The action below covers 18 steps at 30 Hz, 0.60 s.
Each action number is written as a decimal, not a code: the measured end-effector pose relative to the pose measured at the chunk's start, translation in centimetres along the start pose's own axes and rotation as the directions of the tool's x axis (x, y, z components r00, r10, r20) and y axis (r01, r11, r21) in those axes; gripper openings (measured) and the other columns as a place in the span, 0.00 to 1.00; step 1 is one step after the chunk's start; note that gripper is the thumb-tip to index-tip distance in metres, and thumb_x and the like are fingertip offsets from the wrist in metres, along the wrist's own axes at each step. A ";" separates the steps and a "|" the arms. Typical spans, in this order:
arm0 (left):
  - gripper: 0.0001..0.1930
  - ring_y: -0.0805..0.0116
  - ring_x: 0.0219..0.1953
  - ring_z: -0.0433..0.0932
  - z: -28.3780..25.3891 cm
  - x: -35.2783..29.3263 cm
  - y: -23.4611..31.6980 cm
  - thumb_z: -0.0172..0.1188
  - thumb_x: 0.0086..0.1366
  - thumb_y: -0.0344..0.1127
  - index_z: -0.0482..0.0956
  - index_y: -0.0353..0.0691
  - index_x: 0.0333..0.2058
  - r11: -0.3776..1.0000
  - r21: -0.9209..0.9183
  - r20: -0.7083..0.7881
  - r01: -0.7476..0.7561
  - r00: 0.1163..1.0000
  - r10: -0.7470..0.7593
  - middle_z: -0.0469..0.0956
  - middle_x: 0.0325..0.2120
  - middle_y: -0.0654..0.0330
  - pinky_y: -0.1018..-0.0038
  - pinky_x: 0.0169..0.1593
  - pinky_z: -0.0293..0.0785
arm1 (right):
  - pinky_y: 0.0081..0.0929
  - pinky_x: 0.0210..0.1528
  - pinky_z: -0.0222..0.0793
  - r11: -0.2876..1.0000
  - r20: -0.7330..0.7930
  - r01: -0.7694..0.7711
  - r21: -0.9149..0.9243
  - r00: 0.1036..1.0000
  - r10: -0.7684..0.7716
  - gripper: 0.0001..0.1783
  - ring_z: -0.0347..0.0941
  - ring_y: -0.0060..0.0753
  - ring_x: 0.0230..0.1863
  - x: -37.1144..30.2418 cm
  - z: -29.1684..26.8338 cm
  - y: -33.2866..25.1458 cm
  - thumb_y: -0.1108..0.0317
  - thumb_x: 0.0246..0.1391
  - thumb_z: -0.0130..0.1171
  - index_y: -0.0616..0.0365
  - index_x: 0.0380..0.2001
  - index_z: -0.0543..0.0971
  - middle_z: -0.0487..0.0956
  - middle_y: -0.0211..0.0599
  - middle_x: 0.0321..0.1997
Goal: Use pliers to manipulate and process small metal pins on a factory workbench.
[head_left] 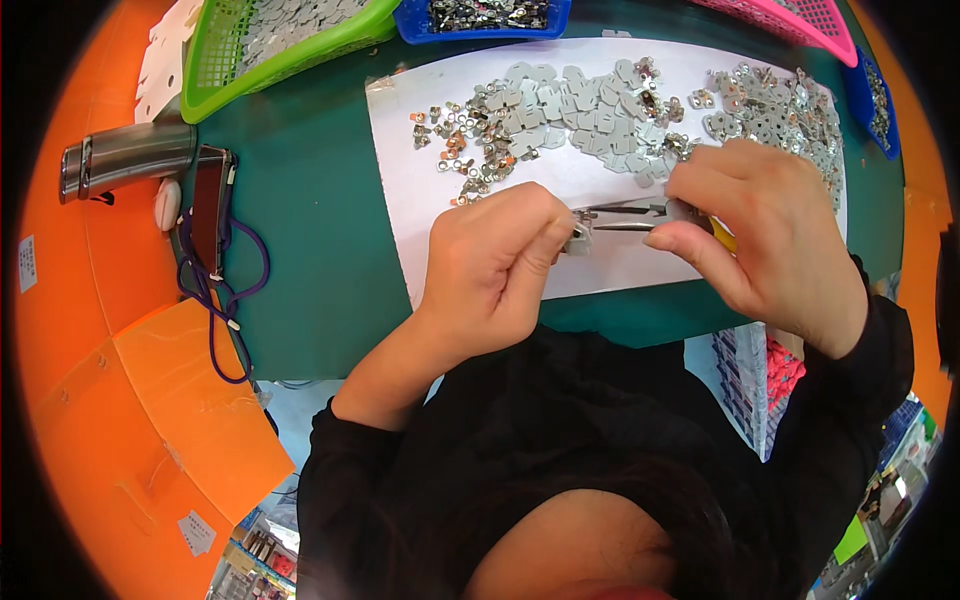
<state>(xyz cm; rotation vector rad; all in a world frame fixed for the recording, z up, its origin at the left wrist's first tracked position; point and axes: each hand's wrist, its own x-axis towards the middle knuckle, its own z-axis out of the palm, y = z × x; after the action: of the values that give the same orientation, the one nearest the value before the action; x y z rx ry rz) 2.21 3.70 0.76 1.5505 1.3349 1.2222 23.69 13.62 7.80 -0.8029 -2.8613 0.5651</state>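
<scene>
so the small metal piece (578, 238) is pinched between thumb and forefinger of the left hand (497, 262), held just over the near part of the white sheet (405, 200), and the rest of those fingers are curled in tight. the right hand (768, 228) is wrapped around the pliers (618, 227), thumb lying along the near side, with the slim jaws parted and pointing left at the piece. from my seat i honestly can't tell if the tips are touching it or just beside it, since the fingers hide most of it. if i were steering this, i'd keep the left pinch firm but back from the edge, so no skin sits between the tips, and line the jaws up square before squeezing; a slanted bite would probably slip or bend thin metal. slow, even pressure, imo. i'd also hold the work clear of the grey plates (605, 118) and the loose coppery clips (470, 150) just beyond, cos a dropped bit would get lost in there. the green basket (283, 72) and blue tray (488, 35) sit farther back on the table (310, 225), well out of the way.
</scene>
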 end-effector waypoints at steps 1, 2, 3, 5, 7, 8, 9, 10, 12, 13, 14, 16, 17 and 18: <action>0.06 0.62 0.19 0.71 0.0 0.1 -0.1 0.55 0.64 0.24 0.73 0.36 0.27 0.999 0.031 0.034 -0.043 0.999 0.042 0.71 0.19 0.58 0.72 0.23 0.65 | 0.40 0.29 0.63 0.997 0.064 -0.019 0.070 0.998 0.014 0.18 0.69 0.50 0.26 -0.1 0.0 0.2 0.56 0.52 0.64 0.60 0.24 0.73 0.71 0.41 0.22; 0.05 0.60 0.19 0.71 0.1 0.2 -0.2 0.56 0.62 0.23 0.74 0.36 0.27 0.994 0.060 0.069 -0.088 0.994 0.083 0.72 0.19 0.58 0.72 0.23 0.65 | 0.40 0.29 0.63 0.997 0.064 -0.026 0.071 0.998 0.022 0.18 0.69 0.50 0.26 -0.1 0.0 0.3 0.56 0.52 0.64 0.60 0.24 0.73 0.71 0.41 0.22; 0.05 0.60 0.19 0.71 0.1 0.2 -0.3 0.56 0.62 0.23 0.74 0.36 0.27 0.995 0.056 0.076 -0.087 0.994 0.083 0.72 0.19 0.58 0.72 0.23 0.65 | 0.40 0.28 0.63 0.996 0.115 -0.025 0.089 0.993 0.015 0.18 0.70 0.51 0.26 0.0 -0.1 0.3 0.56 0.53 0.64 0.60 0.23 0.73 0.71 0.42 0.21; 0.04 0.59 0.19 0.71 0.1 0.2 -0.3 0.58 0.61 0.23 0.74 0.37 0.27 0.987 0.101 0.118 -0.125 0.987 0.113 0.72 0.20 0.58 0.72 0.23 0.65 | 0.41 0.28 0.63 0.993 0.166 -0.030 0.112 0.986 0.011 0.19 0.70 0.51 0.26 0.2 -0.4 0.3 0.55 0.53 0.63 0.59 0.23 0.74 0.71 0.42 0.20; 0.04 0.59 0.19 0.71 0.1 0.1 -0.3 0.57 0.60 0.22 0.74 0.37 0.27 0.983 0.126 0.136 -0.134 0.984 0.117 0.72 0.20 0.58 0.72 0.23 0.65 | 0.42 0.27 0.63 0.999 0.229 -0.011 0.037 0.973 0.002 0.20 0.71 0.52 0.26 0.3 -0.9 0.2 0.54 0.55 0.61 0.59 0.21 0.74 0.72 0.43 0.20; 0.04 0.59 0.19 0.71 0.2 0.2 -0.2 0.57 0.60 0.22 0.74 0.37 0.27 0.977 0.154 0.148 -0.145 0.981 0.122 0.72 0.20 0.58 0.72 0.23 0.65 | 0.42 0.27 0.63 0.999 0.228 -0.019 0.037 0.974 0.010 0.20 0.71 0.52 0.26 0.3 -1.0 0.2 0.54 0.55 0.61 0.59 0.21 0.74 0.72 0.43 0.20; 0.04 0.59 0.19 0.71 0.2 0.2 -0.3 0.57 0.60 0.22 0.74 0.37 0.27 0.978 0.150 0.155 -0.147 0.980 0.123 0.72 0.20 0.58 0.72 0.23 0.65 | 0.42 0.27 0.64 1.000 0.245 -0.022 0.022 0.969 0.016 0.20 0.71 0.53 0.26 0.3 -1.1 0.2 0.54 0.55 0.61 0.59 0.21 0.74 0.72 0.43 0.20; 0.04 0.59 0.19 0.71 0.2 0.2 -0.3 0.57 0.60 0.22 0.73 0.37 0.27 0.976 0.152 0.154 -0.154 0.979 0.130 0.72 0.20 0.58 0.72 0.23 0.65 | 0.43 0.28 0.64 1.000 0.262 -0.021 0.008 0.965 0.018 0.20 0.71 0.53 0.26 0.3 -1.2 0.1 0.54 0.55 0.61 0.59 0.21 0.74 0.73 0.44 0.20; 0.04 0.59 0.19 0.71 0.3 0.2 -0.3 0.57 0.60 0.22 0.73 0.37 0.27 0.975 0.152 0.157 -0.162 0.978 0.138 0.72 0.20 0.58 0.72 0.23 0.65 | 0.43 0.28 0.64 0.999 0.280 -0.032 0.025 0.960 0.024 0.20 0.72 0.54 0.26 0.4 -1.2 0.2 0.54 0.55 0.61 0.59 0.21 0.74 0.73 0.44 0.20; 0.04 0.59 0.19 0.71 0.4 0.1 -0.3 0.57 0.60 0.22 0.73 0.36 0.27 0.979 0.139 0.145 -0.151 0.981 0.131 0.72 0.19 0.58 0.72 0.23 0.65 | 0.43 0.28 0.64 0.999 0.301 -0.036 0.039 0.953 0.023 0.20 0.72 0.54 0.26 0.4 -1.2 0.2 0.54 0.55 0.61 0.60 0.21 0.74 0.73 0.44 0.19; 0.04 0.60 0.19 0.71 0.5 0.0 -0.3 0.57 0.61 0.22 0.73 0.36 0.27 0.982 0.125 0.132 -0.140 0.983 0.124 0.71 0.19 0.58 0.72 0.23 0.64 | 0.43 0.28 0.64 0.998 0.300 -0.038 0.040 0.954 0.024 0.20 0.72 0.54 0.26 0.4 -1.2 0.2 0.54 0.55 0.61 0.60 0.21 0.74 0.73 0.44 0.19; 0.04 0.60 0.19 0.70 0.7 -0.3 -0.2 0.57 0.61 0.22 0.73 0.36 0.27 0.989 0.098 0.116 -0.113 0.988 0.102 0.71 0.19 0.58 0.72 0.23 0.64 | 0.44 0.28 0.65 0.997 0.311 -0.039 0.071 0.950 0.015 0.19 0.72 0.54 0.25 0.5 -1.2 0.1 0.55 0.56 0.60 0.60 0.21 0.75 0.73 0.45 0.19; 0.04 0.61 0.19 0.70 0.8 -0.4 -0.2 0.56 0.61 0.22 0.73 0.36 0.27 0.994 0.070 0.099 -0.086 0.992 0.079 0.70 0.19 0.58 0.72 0.23 0.64 | 0.44 0.28 0.65 0.997 0.311 -0.038 0.072 0.950 0.014 0.19 0.72 0.54 0.25 0.5 -1.2 0.1 0.55 0.56 0.60 0.60 0.21 0.75 0.73 0.45 0.19; 0.04 0.61 0.19 0.70 1.0 -0.5 -0.2 0.56 0.61 0.22 0.73 0.36 0.27 0.994 0.071 0.099 -0.086 0.992 0.078 0.70 0.19 0.58 0.72 0.23 0.64 | 0.44 0.28 0.65 0.998 0.327 -0.030 0.059 0.945 0.009 0.18 0.72 0.54 0.25 0.5 -1.3 0.1 0.56 0.56 0.60 0.60 0.21 0.75 0.73 0.45 0.19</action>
<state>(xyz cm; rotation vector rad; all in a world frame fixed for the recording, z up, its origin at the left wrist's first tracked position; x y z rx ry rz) 3.12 3.33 0.20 1.7105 1.2785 1.1431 23.54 14.36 8.94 -0.7951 -3.1134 0.8617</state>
